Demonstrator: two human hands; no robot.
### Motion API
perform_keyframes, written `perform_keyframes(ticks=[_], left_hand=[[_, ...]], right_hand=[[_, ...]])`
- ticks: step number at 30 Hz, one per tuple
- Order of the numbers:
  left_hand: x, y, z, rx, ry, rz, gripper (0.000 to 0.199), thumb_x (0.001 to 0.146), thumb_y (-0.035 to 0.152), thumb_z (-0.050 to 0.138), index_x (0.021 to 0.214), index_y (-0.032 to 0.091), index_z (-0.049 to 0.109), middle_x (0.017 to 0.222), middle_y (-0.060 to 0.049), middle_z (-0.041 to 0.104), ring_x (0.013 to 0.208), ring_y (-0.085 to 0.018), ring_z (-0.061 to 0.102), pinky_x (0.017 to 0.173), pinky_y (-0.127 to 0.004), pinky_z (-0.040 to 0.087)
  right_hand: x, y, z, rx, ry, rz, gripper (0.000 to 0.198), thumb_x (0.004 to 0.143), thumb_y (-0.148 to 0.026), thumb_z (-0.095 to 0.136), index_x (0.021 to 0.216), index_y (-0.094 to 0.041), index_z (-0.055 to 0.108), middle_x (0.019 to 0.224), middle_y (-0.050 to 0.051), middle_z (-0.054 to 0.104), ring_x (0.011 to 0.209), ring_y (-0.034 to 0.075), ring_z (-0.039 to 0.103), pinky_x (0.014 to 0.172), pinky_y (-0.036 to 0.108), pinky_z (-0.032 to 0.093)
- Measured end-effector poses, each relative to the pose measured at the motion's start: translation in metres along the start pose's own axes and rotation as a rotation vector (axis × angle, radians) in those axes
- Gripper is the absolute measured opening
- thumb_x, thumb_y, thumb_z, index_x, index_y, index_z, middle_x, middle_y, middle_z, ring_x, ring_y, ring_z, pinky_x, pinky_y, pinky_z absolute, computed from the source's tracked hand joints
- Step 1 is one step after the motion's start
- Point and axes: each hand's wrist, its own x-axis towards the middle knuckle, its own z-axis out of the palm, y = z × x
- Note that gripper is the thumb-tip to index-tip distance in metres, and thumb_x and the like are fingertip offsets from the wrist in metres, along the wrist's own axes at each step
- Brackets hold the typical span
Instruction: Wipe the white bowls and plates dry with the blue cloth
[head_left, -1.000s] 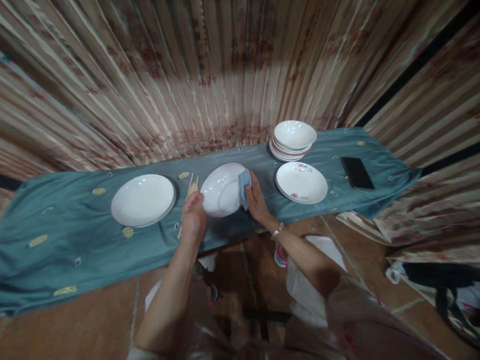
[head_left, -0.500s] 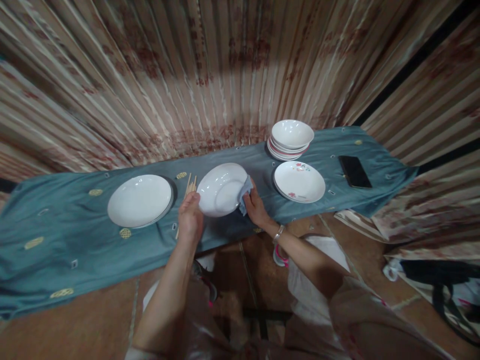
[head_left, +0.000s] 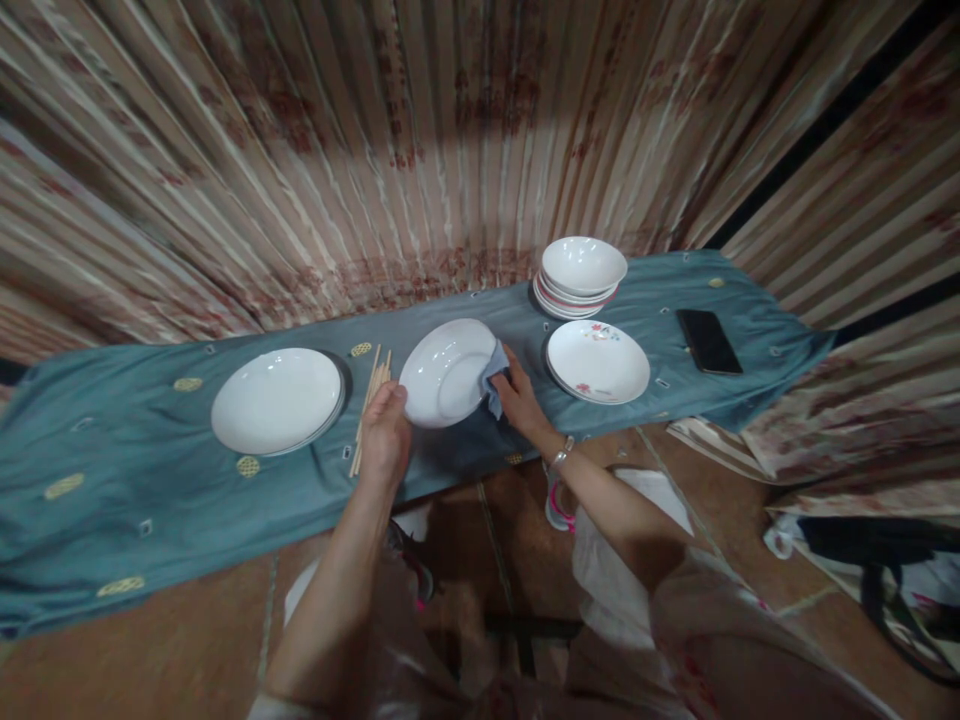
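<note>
My left hand [head_left: 387,430] grips the left rim of a white plate [head_left: 446,375], thumb on top, the plate tilted above the cloth-covered bench. On the opposite rim, my right hand [head_left: 516,395] is closed on a blue-grey cloth [head_left: 494,380] that touches the plate's edge. Several wooden chopsticks [head_left: 367,410] lie just left of my left hand, partly behind it. Farther left is a small stack of white plates [head_left: 277,400]. To the right of my right hand sit stacked plates with a floral pattern [head_left: 598,362].
A stack of white bowls [head_left: 583,265] stands behind the floral plates. A black phone [head_left: 708,341] lies near the right end of the teal tablecloth [head_left: 180,500]. Pleated curtains [head_left: 420,130] hang right behind the bench. A dark bag [head_left: 870,545] is on the floor at right.
The held plate has shifted slightly right and up, tilting more. My right hand and the cloth have moved a little right along its rim.
</note>
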Motion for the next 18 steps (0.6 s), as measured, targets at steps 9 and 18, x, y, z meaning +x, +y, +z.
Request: perform_keyframes(ticks=[9, 18], left_hand=[[-0.001, -0.013, -0.004, 0.101, -0.042, -0.044, 0.032, 0.06, 0.04, 0.087, 0.078, 0.019, 0.071, 0.071, 0.001, 0.065, 0.071, -0.014, 0.058, 0.072, -0.025, 0.043], [-0.001, -0.013, -0.005, 0.208, -0.084, -0.073, 0.023, 0.064, 0.034, 0.081, 0.078, 0.018, 0.073, 0.069, 0.001, 0.064, 0.071, -0.015, 0.055, 0.073, -0.026, 0.042]], right_hand=[[0.022, 0.008, -0.015, -0.008, 0.03, -0.047, 0.059, 0.089, -0.03, 0.046, 0.147, -0.018, 0.049, 0.147, 0.01, 0.058, 0.136, 0.024, 0.054, 0.117, 0.046, 0.041], [0.032, 0.005, -0.023, -0.07, 0.02, -0.106, 0.062, 0.089, -0.03, 0.045, 0.15, -0.021, 0.046, 0.149, 0.008, 0.056, 0.14, 0.022, 0.05, 0.122, 0.045, 0.036]])
